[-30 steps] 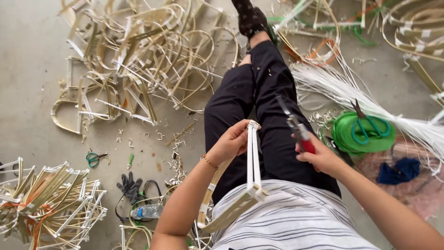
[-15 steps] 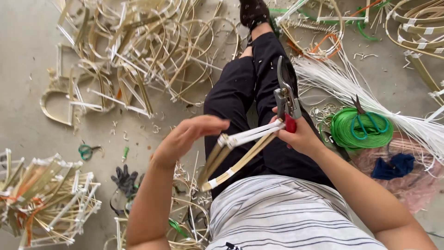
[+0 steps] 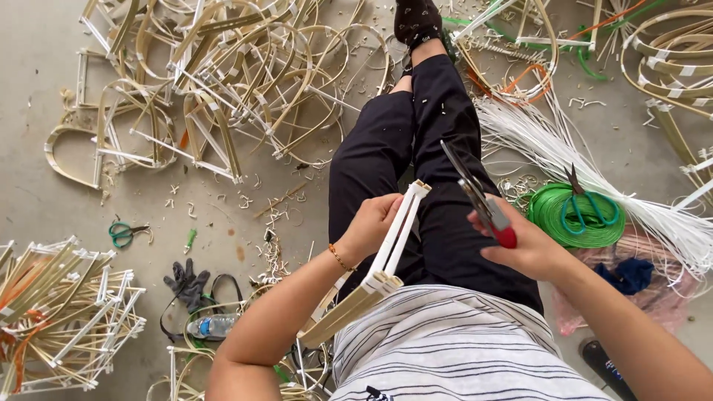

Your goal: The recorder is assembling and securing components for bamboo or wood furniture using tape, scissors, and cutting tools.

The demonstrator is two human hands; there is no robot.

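While held: frame (image 3: 386, 252), pliers (image 3: 483, 204).

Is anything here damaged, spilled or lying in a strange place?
Nothing looks damaged. Small offcuts litter the floor beside the legs, and a plastic bottle lies on its side near a dark glove. The left hand grips a pale frame; the right hand holds red-handled pliers.

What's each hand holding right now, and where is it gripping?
The left hand grips the pale strip frame near its upper end. The right hand holds the pliers by their red handles.
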